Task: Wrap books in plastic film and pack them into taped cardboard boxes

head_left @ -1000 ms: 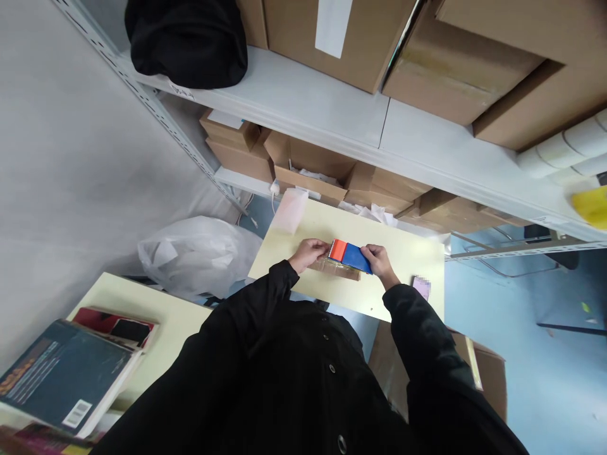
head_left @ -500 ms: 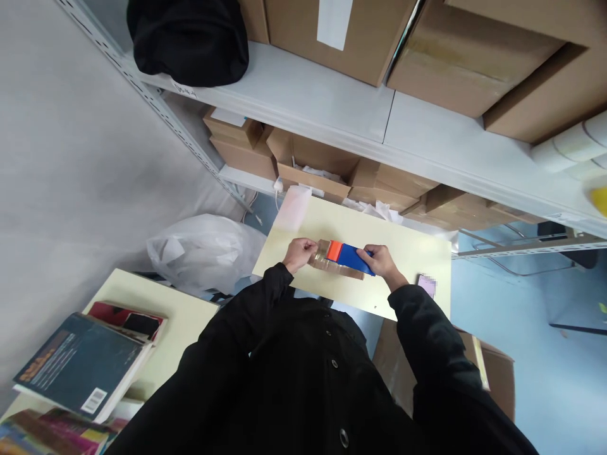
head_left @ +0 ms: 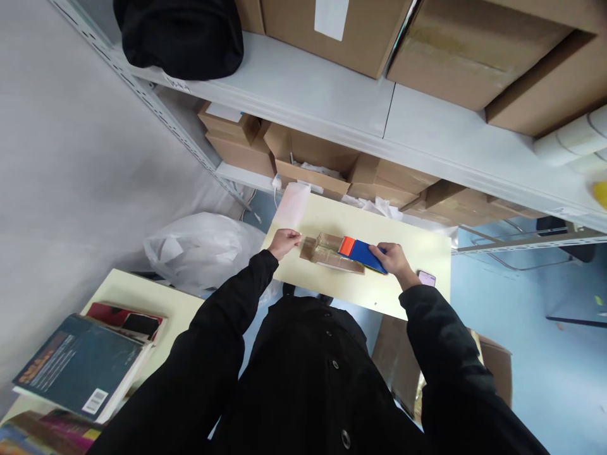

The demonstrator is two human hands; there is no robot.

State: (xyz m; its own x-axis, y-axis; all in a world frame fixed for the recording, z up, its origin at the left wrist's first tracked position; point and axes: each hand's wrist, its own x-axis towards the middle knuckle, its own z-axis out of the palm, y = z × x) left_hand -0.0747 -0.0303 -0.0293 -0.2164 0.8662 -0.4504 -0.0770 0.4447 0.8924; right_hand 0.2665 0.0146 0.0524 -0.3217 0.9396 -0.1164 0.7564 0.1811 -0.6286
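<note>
A flat blue and orange-red item (head_left: 360, 251) lies partly on a clear, brownish plastic sleeve (head_left: 327, 253) on the pale yellow table (head_left: 412, 240). My right hand (head_left: 392, 259) is closed on the blue end of the item. My left hand (head_left: 284, 241) pinches the left edge of the clear sleeve, fingers pressed together. Both sleeves of my black coat reach forward over the table's near edge.
A phone (head_left: 427, 277) lies on the table right of my right hand. A white plastic bag (head_left: 199, 249) sits on the floor at left. Books (head_left: 76, 366) are stacked on a second table. Shelving with cardboard boxes (head_left: 308, 158) stands behind.
My left hand has pulled the clear sleeve leftward, away from the blue and orange item. My right hand with the item has shifted slightly right, so more of the sleeve shows.
</note>
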